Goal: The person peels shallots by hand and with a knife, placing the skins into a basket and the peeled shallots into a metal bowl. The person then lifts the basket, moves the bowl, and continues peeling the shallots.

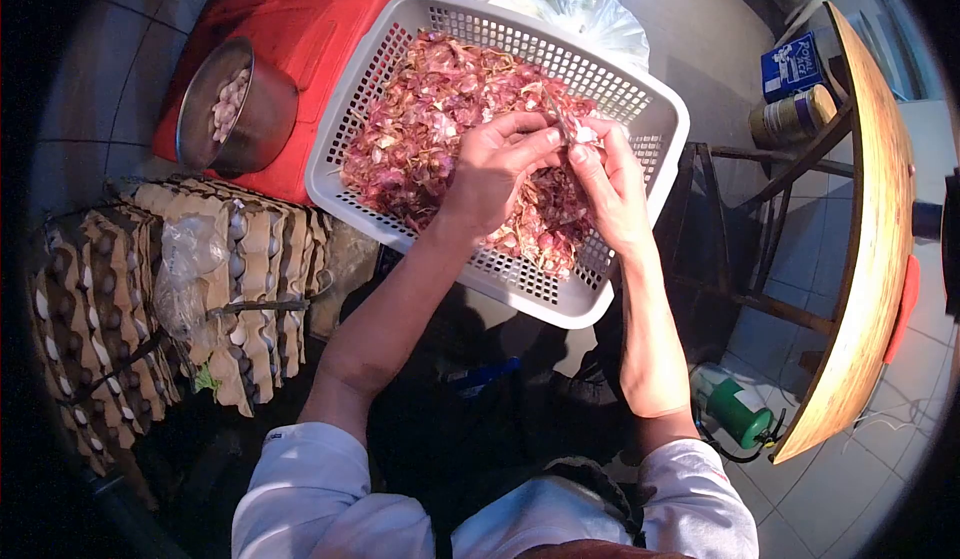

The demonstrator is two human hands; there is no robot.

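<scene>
The left hand point(503, 169) has its thumb and fingertips drawn together in a pinch, though what lies between them is too small to tell; the right hand point(612, 174) grips a small pale clove point(587, 137) between thumb and fingers, held just above the heap. A thin dark sliver point(558, 117), perhaps a blade, stands between the two sets of fingertips; I cannot tell which hand has it. If it is sharp, a slip on loose skin could nick a thumb, since the fingers work so close. Below, the grey basket point(575, 314) is heaped with reddish papery skins point(430, 89), and a dropped clove could easily get lost among them. To the left, the egg trays point(262, 259) stand on edge near the basket; a hard nudge might crack shells. Farther off, the metal pot point(270, 114), with pale pieces point(230, 107) inside, rests near an edge of the red box point(310, 29), so a jolt from the basket beside it could tip or spill it.
</scene>
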